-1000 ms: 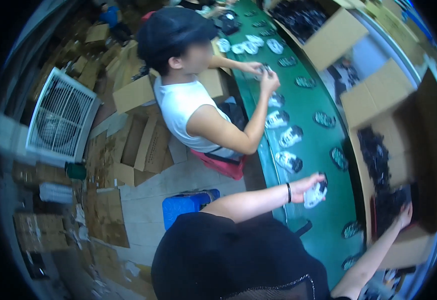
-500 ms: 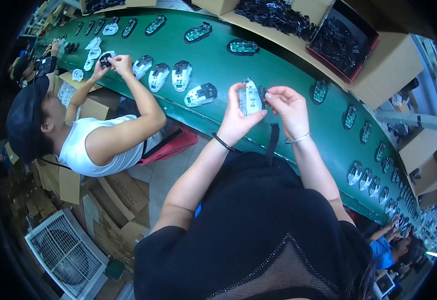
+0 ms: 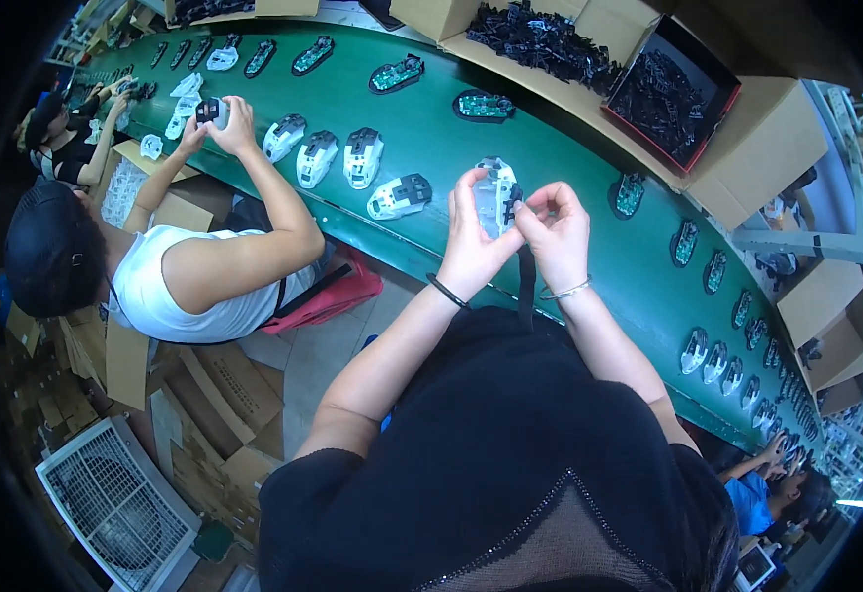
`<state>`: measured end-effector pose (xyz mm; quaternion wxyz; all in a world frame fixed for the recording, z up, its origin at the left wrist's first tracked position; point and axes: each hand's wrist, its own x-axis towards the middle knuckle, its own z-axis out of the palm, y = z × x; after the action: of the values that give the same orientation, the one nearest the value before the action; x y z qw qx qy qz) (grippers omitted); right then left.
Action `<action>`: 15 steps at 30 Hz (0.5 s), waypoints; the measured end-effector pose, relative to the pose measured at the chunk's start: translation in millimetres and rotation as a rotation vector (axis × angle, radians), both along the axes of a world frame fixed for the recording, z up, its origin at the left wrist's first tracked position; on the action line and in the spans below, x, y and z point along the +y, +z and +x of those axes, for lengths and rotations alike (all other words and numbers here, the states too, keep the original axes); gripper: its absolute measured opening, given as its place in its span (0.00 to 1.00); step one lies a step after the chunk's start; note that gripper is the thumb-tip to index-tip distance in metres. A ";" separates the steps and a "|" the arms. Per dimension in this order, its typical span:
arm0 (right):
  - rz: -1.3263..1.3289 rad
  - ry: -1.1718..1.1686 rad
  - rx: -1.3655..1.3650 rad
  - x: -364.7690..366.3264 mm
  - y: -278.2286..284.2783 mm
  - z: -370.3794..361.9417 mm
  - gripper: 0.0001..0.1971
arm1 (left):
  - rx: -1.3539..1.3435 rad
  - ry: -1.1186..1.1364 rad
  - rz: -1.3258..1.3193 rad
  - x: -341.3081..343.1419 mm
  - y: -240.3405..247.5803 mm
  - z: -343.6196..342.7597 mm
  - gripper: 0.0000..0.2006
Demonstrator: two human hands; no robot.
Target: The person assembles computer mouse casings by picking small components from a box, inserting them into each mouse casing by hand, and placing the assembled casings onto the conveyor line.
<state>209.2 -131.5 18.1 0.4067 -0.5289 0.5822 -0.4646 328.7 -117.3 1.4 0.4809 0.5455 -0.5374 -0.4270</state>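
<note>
L hand (image 3: 478, 227) & R hand (image 3: 556, 222) are up over the near side of the green belt (image 3: 550, 158), nearly meeting; elbows bent, forearms slanting inward. L hand grips a white shell (image 3: 487, 192): fingers curled round its L side, thumb across the lower end, shell's hollow side facing up. R hand pinches w/ thumb & fingertips at a small blk part (image 3: 511, 202) on the shell's R edge; other fingers bent. Can't tell if the part is seated. Shell is held above the belt, approx. mid-length in view.

Blk band (image 3: 447, 291) on L wrist, silver bangle (image 3: 565, 290) on R wrist, both by the belt's near edge.

Nearest finished-looking shell (image 3: 400, 196) lies on the belt, L of the hands; circuit board (image 3: 483, 106) on the belt's far side. Red-edged box (image 3: 660, 94) w/ blk pcs sits beyond the belt. Co-worker (image 3: 224, 276) at belt's near side, farther L, has a dark-&-white pc in both hands.

Writing: floor carton (image 3: 229, 380), near side of belt, has dark print on its flap, too sm. to read.
</note>
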 end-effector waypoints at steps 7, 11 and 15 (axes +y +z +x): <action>-0.089 0.131 -0.002 -2.8 18.0 2.6 0.09 | -0.064 -0.009 -0.039 3.0 5.3 6.8 0.29; -0.115 0.130 0.184 -4.1 25.3 1.7 0.08 | -0.149 -0.123 -0.132 4.6 3.7 14.4 0.30; -0.122 0.232 0.196 -10.1 33.3 2.5 0.08 | -0.127 -0.120 -0.143 5.3 -7.1 16.9 0.30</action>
<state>211.7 -141.6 51.4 0.3661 -0.6592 0.5246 -0.3953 345.6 -112.1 -5.7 0.4573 0.5024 -0.6275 -0.3802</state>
